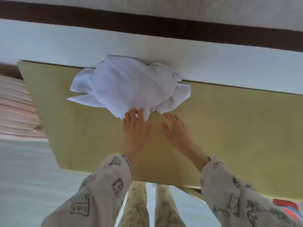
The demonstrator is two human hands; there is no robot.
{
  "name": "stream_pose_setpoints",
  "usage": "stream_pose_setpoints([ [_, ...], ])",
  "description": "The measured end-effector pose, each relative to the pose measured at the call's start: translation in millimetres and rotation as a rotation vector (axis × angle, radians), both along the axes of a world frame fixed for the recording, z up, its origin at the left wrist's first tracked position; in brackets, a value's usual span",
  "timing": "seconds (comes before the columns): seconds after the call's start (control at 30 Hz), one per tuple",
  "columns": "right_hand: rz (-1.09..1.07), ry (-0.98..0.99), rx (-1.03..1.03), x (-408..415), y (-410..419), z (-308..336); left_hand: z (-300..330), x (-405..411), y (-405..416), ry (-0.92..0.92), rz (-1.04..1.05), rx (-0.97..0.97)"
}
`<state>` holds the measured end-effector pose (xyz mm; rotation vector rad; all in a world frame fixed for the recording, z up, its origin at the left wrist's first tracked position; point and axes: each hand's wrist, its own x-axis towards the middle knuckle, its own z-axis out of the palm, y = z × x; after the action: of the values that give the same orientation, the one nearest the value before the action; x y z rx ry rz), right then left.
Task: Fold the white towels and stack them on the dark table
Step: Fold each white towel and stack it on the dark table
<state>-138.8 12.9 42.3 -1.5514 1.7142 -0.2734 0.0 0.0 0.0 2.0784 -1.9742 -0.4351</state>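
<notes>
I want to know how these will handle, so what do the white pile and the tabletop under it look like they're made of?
The white towels look like soft woven cloth, probably cotton: matte, crumpled into limp folds. The table top looks like a hard, smooth board, perhaps laminate or painted wood: flat, olive-tan, faintly speckled, with a thin straight edge. The exact material is unclear.

Crumpled white towels (129,89) lie on the table (229,122).

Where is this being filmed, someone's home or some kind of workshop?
Probably a home, though I can't be sure. A crumpled pile of white towels lies on a plain table pushed against a wall, and the person wears loose printed sleeves like pyjamas. No tools or machines show.
</notes>
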Motion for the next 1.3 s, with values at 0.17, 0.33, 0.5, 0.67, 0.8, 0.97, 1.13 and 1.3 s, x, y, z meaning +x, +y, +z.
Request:
stream_pose_setpoints([
  [0.17,0.023,0.036,-0.065,7.3,-19.7,-1.9,-6.6,17.0,-18.8,-0.104,-0.041,-0.089],
  [0.33,0.063,0.072,-0.129,17.4,-29.1,0.0,11.5,32.5,-23.2,0.065,-0.136,-0.088],
  [0.5,0.036,0.081,-0.113,26.7,-33.4,-0.1,7.4,23.8,-22.7,0.029,-0.099,0.02],
  [0.67,0.029,0.104,-0.133,23.4,-27.4,-9.0,-6.0,14.4,-29.1,-0.132,-0.054,0.152],
  [0.8,0.022,0.096,-0.186,24.9,-25.0,-8.0,8.5,27.9,-33.0,0.107,-0.104,0.095],
  [0.97,0.007,0.16,-0.306,38.6,-36.1,6.8,63.9,41.0,-42.0,0.282,-0.257,-0.028],
  [1.13,-0.108,0.265,-0.533,37.4,-59.5,41.0,133.1,38.3,-72.6,0.366,-0.421,-0.043],
  [1.3,-0.219,0.242,-0.486,-4.9,-57.6,84.6,175.9,45.0,-94.2,0.343,-0.529,-0.003],
])
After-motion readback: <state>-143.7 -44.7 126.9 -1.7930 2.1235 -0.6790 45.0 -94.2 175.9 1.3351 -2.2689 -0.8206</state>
